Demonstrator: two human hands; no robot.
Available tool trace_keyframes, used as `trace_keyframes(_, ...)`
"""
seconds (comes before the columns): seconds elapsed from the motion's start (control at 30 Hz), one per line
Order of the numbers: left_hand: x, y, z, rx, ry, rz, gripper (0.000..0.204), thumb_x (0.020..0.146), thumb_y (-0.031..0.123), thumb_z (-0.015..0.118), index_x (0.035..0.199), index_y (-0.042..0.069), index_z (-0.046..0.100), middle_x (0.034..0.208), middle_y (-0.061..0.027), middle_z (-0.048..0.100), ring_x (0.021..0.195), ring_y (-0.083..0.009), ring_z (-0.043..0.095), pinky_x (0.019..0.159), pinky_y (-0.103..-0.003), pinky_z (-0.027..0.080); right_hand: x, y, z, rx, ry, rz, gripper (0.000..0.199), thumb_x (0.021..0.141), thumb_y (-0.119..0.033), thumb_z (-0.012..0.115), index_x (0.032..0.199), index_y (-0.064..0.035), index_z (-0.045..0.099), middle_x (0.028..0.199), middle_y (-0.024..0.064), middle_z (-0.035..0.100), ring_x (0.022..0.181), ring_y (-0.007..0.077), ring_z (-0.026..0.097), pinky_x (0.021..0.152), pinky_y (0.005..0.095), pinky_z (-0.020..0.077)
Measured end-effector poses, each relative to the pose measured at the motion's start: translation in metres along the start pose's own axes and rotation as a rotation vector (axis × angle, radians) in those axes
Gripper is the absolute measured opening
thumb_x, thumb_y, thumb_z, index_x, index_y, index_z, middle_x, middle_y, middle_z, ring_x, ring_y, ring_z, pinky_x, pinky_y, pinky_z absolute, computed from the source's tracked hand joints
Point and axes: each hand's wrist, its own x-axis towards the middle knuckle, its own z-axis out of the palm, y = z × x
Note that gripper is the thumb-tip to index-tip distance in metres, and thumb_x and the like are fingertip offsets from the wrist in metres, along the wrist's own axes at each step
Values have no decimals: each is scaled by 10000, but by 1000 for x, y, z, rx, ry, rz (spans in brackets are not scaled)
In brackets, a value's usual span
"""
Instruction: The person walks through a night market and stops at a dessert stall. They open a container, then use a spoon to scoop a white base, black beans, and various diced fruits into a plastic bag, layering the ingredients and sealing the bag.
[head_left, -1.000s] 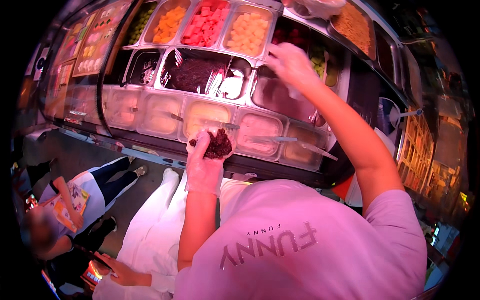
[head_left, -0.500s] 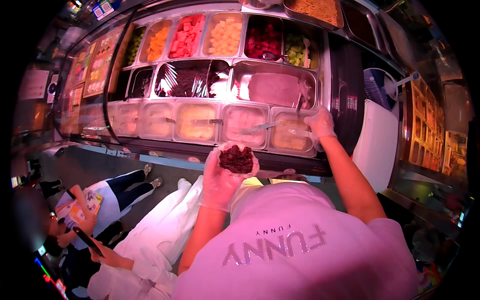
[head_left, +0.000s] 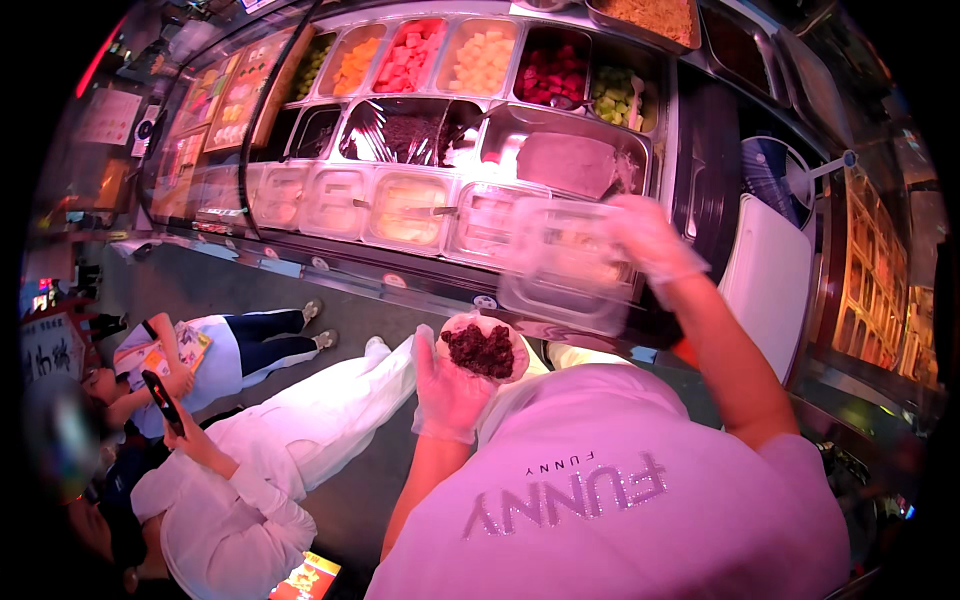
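Note:
My left hand, in a clear glove, cups a round pale wrapper topped with a dark, lumpy filling. It is in front of the counter, close to my shirt. My gloved right hand closes on the right edge of a clear plastic tub, at the right end of the front row. Motion blurs both, and whether the tub's lid is on cannot be made out. Left of it stand other clear tubs, one with pale yellow contents. Behind my right hand, a steel pan holds a smooth pinkish block.
Cut fruit fills the back row of pans, among it red cubes and pale yellow cubes. A glass case stands left. White lids or boards lie right. Two people stand left, one holding a phone.
My right hand has moved the clear tub up and toward me. My left hand has shifted slightly right and nearer my body with the filled wrapper. The view has turned a little.

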Motion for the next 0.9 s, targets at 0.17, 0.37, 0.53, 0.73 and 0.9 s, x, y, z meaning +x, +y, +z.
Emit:
trace_keyframes(0.17, -2, 15, 0, 83, -55, 13, 594, 993, 595, 516, 1277, 82, 604, 1294, -125, 620, 1228, -334, 566, 1094, -535, 423, 95, 49, 52, -541, -22, -39, 314, 847, -196, 687, 1058, 34, 649, 938, 184, 699, 821, 239, 704, 746, 370, 551)
trace_keyframes(0.37, -4, 43, 0, 99, 80, 36, 546, 988, 572, 549, 1236, 86, 574, 1262, -94, 572, 1224, -287, 518, 1108, -507, 380, 40, 20, 7, -1176, 105, -313, 299, 880, -253, 642, 1015, 9, 692, 953, 200, 715, 930, 358, 697, 844, 438, 552)
trace_keyframes(0.53, 17, 45, -8, -85, 25, -102, 598, 1001, 559, 531, 1328, 59, 547, 1371, -139, 556, 1287, -333, 532, 1123, -550, 402, -3, 68, -24, -1615, -25, 53, 211, 903, -140, 569, 967, -6, 718, 931, 218, 713, 927, 371, 707, 848, 470, 561)
trace_keyframes(0.73, 48, 40, 14, 37, -34, -297, 595, 1022, 544, 496, 1326, 34, 539, 1332, -139, 565, 1282, -343, 529, 1106, -550, 427, 25, 89, -37, -1343, -97, 359, 183, 863, -106, 578, 911, 9, 712, 909, 252, 710, 883, 437, 701, 817, 508, 567)
trace_keyframes(0.9, 60, 40, 17, 161, 67, -338, 537, 1006, 530, 543, 1218, 40, 593, 1237, -124, 604, 1203, -308, 564, 1087, -527, 442, -25, 61, -3, -1476, -1, 42, 133, 883, -69, 574, 902, -12, 693, 902, 221, 709, 869, 386, 721, 767, 457, 594)
